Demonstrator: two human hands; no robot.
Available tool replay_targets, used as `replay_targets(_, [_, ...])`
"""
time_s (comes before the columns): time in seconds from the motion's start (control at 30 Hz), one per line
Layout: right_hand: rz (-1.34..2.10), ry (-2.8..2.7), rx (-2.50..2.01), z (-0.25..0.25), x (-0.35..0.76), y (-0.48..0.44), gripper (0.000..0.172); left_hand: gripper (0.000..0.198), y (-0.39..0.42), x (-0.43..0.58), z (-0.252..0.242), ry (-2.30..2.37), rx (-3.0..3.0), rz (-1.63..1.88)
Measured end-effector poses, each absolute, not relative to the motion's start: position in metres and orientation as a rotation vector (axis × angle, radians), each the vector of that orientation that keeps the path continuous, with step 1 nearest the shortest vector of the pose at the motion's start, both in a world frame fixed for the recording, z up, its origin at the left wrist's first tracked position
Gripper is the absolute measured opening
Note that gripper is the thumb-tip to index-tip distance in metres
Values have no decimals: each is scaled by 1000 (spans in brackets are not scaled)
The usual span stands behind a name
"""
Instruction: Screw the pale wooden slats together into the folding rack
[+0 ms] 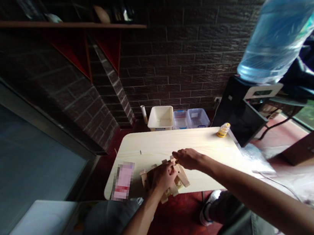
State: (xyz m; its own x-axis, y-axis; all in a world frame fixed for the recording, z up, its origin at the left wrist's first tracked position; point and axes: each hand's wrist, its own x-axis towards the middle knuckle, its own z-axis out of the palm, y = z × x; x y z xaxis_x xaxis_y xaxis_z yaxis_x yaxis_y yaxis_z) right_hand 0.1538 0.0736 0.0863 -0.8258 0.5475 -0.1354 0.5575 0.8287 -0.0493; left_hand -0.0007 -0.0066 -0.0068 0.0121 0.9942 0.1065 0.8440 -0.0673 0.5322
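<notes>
A light wooden assembly of slats and small blocks [183, 176] rests near the front edge of the table [153, 142]. My left hand [164, 177] lies over its middle with fingers curled round part of the wood. At its far corner, my right hand [188, 158] is closed, fingertips pressed together against or just above the wood; what they pinch is hidden. Some yellowish, shiny bits show between the slats. A small thin dark piece [140, 152] lies on the tabletop to the left.
A yellow-capped clear bottle [223, 130] stands at the table's far right corner. Left of the assembly lies a blurred-out pink item [123, 180]. Behind the table are a cream bin [161, 117] and clear plastic bins [198, 118]. A water dispenser [234, 100] stands at the right.
</notes>
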Motion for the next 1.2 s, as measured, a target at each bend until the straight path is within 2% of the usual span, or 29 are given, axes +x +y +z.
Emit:
replay_targets(0.37, [-121,2841,993,65,154,84,31,34,-3,-1,-10,1951,1961,651])
replay_targets(0.57, [38,2935,921,54,167,81,35,34,-7,-1,4,1922,1980,658])
replay_targets(0.7, [-53,2938,835,65,164,82,40,32,-9,4,2,1998,1925,656])
replay_targets(0.87, [-98,2924,797,76,151,78,31,32,-7,5,-6,1987,1899,709])
replay_targets(1.2, [-273,2776,1044,80,144,80,31,35,-2,-1,-20,1975,1914,671])
